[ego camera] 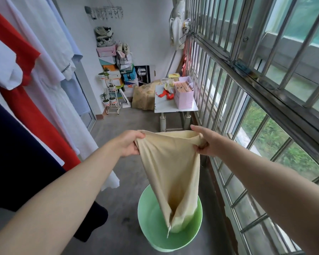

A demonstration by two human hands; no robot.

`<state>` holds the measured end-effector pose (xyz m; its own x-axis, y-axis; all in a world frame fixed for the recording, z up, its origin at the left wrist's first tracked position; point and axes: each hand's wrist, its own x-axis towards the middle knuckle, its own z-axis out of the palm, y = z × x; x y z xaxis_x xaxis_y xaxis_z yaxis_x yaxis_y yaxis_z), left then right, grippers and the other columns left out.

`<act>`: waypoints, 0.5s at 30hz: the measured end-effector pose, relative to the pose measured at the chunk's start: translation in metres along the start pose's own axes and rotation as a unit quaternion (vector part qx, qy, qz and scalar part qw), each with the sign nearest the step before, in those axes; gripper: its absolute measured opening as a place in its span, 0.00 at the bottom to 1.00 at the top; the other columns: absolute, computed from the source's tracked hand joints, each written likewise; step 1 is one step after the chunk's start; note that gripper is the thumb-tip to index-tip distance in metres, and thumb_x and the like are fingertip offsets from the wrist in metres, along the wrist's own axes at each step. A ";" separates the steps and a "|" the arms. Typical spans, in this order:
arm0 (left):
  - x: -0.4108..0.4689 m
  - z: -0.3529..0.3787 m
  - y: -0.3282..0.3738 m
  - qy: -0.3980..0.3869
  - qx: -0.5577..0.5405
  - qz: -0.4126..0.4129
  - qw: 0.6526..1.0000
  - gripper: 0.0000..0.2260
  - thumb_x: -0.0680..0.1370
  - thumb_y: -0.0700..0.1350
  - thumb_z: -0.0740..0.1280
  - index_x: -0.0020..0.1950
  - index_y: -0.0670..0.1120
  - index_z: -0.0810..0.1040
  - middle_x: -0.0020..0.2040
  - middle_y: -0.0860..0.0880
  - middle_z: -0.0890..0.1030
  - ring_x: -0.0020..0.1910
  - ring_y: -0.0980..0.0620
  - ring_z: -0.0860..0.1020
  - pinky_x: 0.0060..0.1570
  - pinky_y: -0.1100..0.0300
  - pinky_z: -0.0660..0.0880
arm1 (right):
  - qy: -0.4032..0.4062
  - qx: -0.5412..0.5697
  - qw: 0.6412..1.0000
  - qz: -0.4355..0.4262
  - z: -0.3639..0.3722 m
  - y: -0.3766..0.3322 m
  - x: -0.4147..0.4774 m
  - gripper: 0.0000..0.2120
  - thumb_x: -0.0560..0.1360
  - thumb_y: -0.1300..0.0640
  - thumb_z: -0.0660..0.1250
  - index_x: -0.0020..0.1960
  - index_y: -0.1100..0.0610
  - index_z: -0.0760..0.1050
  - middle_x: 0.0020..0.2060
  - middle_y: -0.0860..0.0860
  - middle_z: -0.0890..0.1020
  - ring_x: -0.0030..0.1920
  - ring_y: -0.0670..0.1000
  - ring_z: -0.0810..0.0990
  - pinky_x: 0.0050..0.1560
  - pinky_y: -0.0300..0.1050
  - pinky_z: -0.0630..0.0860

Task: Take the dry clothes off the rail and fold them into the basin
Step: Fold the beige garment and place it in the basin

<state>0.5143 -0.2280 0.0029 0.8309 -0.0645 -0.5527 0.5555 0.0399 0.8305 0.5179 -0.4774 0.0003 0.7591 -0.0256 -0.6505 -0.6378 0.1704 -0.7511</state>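
A cream cloth (170, 168) hangs stretched between both hands above the green basin (190, 238) on the floor. My left hand (129, 143) grips its upper left corner. At the upper right corner my right hand (205, 142) grips the bunched fabric. The cloth narrows downward and its lower tip dips inside the basin. More clothes hang along the left: a red garment (35, 115), white garments (50, 74) and a dark navy one (17, 162).
A barred window grille (247, 89) runs along the right side. Ahead stands a small white table (175, 107) with a pink bag (183, 94). Stacked shoe boxes (118, 70) and a plant stand (111, 100) fill the far corner. Grey concrete floor (125, 199) surrounds the basin.
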 end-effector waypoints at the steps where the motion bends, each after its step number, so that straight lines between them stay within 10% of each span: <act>1: 0.000 -0.003 0.002 0.017 -0.009 -0.014 1.000 0.07 0.79 0.36 0.56 0.50 0.44 0.72 0.44 0.44 0.78 0.43 0.49 0.77 0.52 0.47 0.73 | -0.020 -0.016 1.000 0.003 -0.004 -0.001 0.001 0.19 0.65 0.51 0.77 0.50 0.59 0.76 0.38 0.53 0.71 0.40 0.49 0.71 0.36 0.39 0.74; 8: 0.005 -0.035 0.002 0.138 -0.114 -0.060 0.982 0.13 0.78 0.39 0.57 0.63 0.42 0.69 0.43 0.43 0.77 0.64 0.45 0.74 0.54 0.50 0.70 | 0.077 -0.204 0.975 -0.049 -0.020 0.004 0.017 0.07 0.74 0.64 0.68 0.49 0.62 0.70 0.36 0.54 0.68 0.34 0.49 0.69 0.27 0.37 0.74; 15: 0.009 -0.034 -0.010 0.181 -0.150 -0.030 0.972 0.07 0.79 0.43 0.61 0.56 0.43 0.73 0.41 0.45 0.78 0.45 0.48 0.78 0.46 0.51 0.75 | 0.145 -0.243 0.953 -0.110 -0.007 0.004 0.018 0.09 0.77 0.56 0.63 0.49 0.63 0.72 0.32 0.54 0.70 0.33 0.50 0.71 0.32 0.40 0.68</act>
<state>0.5170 -0.1954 -0.0123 0.7233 0.2775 -0.6323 0.5422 0.3387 0.7690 0.5277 -0.4839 -0.0149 0.8584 -0.2909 -0.4226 -0.5061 -0.3446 -0.7907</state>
